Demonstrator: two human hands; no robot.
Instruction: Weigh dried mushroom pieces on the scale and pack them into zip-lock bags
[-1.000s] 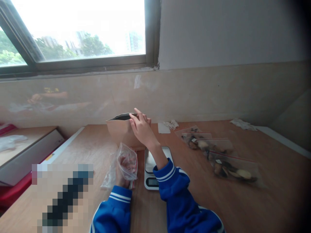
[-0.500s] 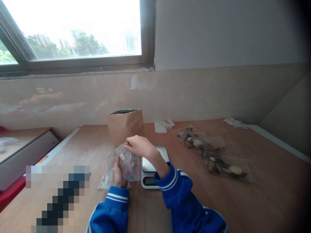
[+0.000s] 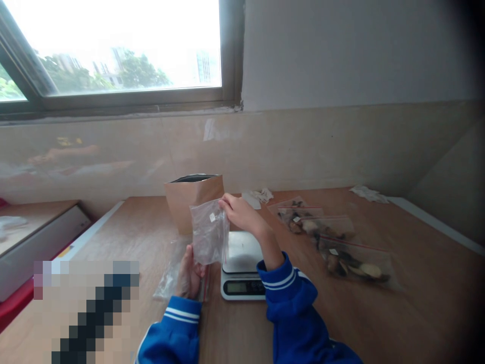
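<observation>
My right hand point(image 3: 238, 210) pinches a clear zip bag point(image 3: 210, 235) by its upper right corner and holds it up. The bag looks flat, with a small white label near its top. Just below its lower left corner is my left hand point(image 3: 191, 275), thumb up and fingers loosely curled apart from it; whether it touches the bag is unclear. More clear plastic bags point(image 3: 168, 278) lie on the table beside and under the left hand. A white kitchen scale point(image 3: 242, 253) with a dark display stands to the right, partly covered by my right arm.
Behind the hands stands an open brown paper pouch point(image 3: 182, 202). Several zip bags of dried mushroom-like pieces point(image 3: 356, 265) lie at the right. Crumpled white paper point(image 3: 263, 195) rests near the wall. A blurred-out patch point(image 3: 94, 313) covers the front left.
My right hand has moved right and up, drawing one clear bag away from the left hand and spreading it flat. My left hand's fingers have loosened.
</observation>
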